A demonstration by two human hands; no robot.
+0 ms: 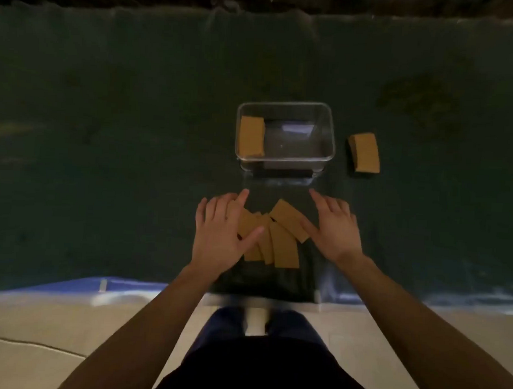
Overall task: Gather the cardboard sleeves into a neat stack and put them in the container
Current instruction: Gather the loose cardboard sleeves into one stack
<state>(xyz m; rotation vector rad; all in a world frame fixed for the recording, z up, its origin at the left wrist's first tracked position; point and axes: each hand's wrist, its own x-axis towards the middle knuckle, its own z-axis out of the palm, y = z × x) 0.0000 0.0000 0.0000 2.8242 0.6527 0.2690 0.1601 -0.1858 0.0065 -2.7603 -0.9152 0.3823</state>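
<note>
Several brown cardboard sleeves [279, 239] lie fanned and overlapping on the dark table in front of me. My left hand [222, 237] rests flat on the left part of this loose pile, fingers spread. My right hand [334, 227] lies flat at the pile's right edge, fingers apart, thumb touching one tilted sleeve. Beyond the pile stands a clear plastic container [328, 132]. One stack of sleeves [252, 136] lies inside it against the left wall. Another stack of sleeves [365, 152] sits on the table to the container's right.
The dark green table [120, 129] stretches wide on both sides. Its near edge [127, 287] runs just below my wrists, with pale floor under it. A clear sheet or lid [275, 283] seems to lie beneath the loose pile.
</note>
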